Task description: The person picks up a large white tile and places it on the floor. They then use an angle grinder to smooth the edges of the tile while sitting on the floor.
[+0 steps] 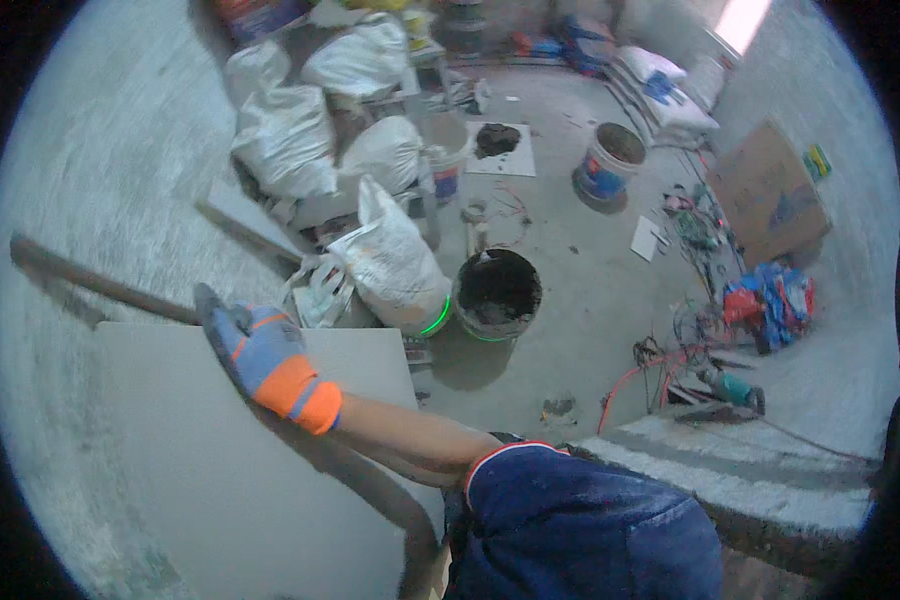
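My right hand [270,362] wears a grey glove with an orange cuff and orange stripes. My arm reaches across to the left out of a short navy sleeve [590,525]. The hand lies against the upper edge of a large plain grey panel [220,480] at the wall, its fingers stretched up past that edge. A brown stick-like bar [105,283] runs left from beside the fingertips; whether the fingers touch it is too blurred to tell. The arm casts a dark shadow over the panel. My left hand is out of view.
A bucket of dark mix [500,292] stands on the floor beside a white sack [390,258]. More full sacks [282,130] are piled behind. Another bucket [610,165], a cardboard sheet [770,195], tangled cables and a green power tool [732,388] lie to the right. A rough ledge [770,480] is close by.
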The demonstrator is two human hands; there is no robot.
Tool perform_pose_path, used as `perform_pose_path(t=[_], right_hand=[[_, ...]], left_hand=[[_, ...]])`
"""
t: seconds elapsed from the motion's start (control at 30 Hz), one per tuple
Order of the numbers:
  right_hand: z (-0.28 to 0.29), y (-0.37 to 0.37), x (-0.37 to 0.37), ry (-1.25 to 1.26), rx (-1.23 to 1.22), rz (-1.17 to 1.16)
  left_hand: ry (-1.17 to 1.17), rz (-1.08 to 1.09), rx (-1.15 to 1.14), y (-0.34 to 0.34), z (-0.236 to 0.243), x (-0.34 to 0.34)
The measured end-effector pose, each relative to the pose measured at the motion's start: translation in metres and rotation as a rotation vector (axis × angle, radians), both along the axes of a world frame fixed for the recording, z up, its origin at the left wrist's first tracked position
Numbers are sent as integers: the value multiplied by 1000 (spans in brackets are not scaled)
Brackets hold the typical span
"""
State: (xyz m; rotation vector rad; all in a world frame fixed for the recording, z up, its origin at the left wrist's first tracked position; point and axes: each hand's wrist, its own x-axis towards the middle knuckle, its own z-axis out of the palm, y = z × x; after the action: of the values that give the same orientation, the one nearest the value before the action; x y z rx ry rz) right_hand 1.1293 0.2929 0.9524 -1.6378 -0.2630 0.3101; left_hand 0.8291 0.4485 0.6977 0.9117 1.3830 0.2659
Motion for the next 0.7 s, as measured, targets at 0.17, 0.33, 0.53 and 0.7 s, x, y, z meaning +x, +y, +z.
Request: perform_pose_path(t=[0.17,0.33,0.53,0.7], right_hand=[[42,-60,20,-136,46,-62],[54,-103,25,-139,130,-402],[32,-182,59,-199,185,-636],[3,-274,122,-285,108,-689]], left_hand=[[-22,-237,19,-7,16,69],[-58,-384,5,-27,24,115],[-65,-539,-13,-82,22,187],[-58,-625,-19,-151,15,276]])
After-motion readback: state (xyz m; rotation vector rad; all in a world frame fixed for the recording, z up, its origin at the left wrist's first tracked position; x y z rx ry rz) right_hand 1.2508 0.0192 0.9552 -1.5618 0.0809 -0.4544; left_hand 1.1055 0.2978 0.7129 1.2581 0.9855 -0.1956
